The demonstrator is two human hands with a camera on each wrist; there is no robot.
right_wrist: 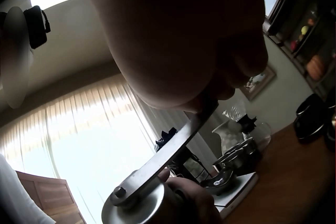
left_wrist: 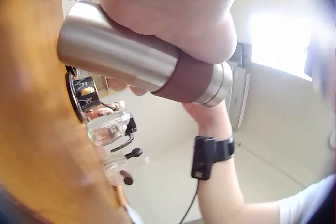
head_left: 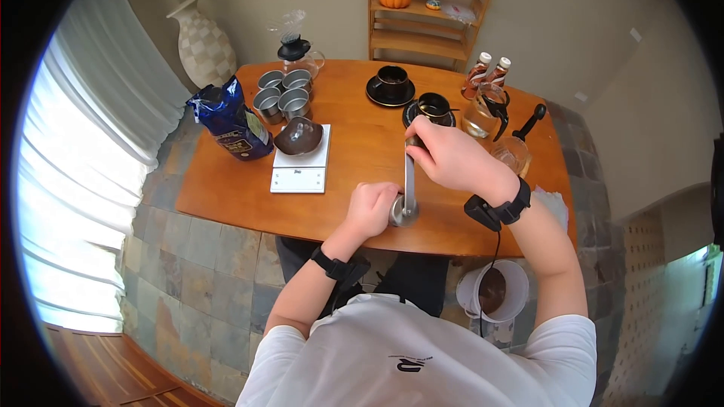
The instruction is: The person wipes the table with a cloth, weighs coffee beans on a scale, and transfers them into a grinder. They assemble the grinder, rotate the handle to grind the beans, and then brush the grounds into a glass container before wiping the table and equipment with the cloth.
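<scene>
Near the table's front edge, my left hand (head_left: 371, 209) grips a manual coffee grinder (head_left: 402, 218). In the left wrist view the grinder shows as a brushed steel cylinder (left_wrist: 118, 48) with a brown band (left_wrist: 184, 77), the palm against it and fingertips showing on its far side. My right hand (head_left: 461, 157) holds the outer end of the grinder's flat metal crank (head_left: 409, 181), hiding the knob. In the right wrist view the crank (right_wrist: 163, 161) runs from a bolt on the round lid (right_wrist: 144, 207) up to the fingers.
Left of the hands sit a white scale (head_left: 299, 182) bearing a dark bowl (head_left: 299, 136), a blue bag (head_left: 235, 126) and metal cups (head_left: 295, 105). Beyond are black cups (head_left: 391, 79) on saucers; rightward, a glass pitcher (head_left: 477, 120). A bin (head_left: 516, 305) stands below the table (head_left: 354, 120).
</scene>
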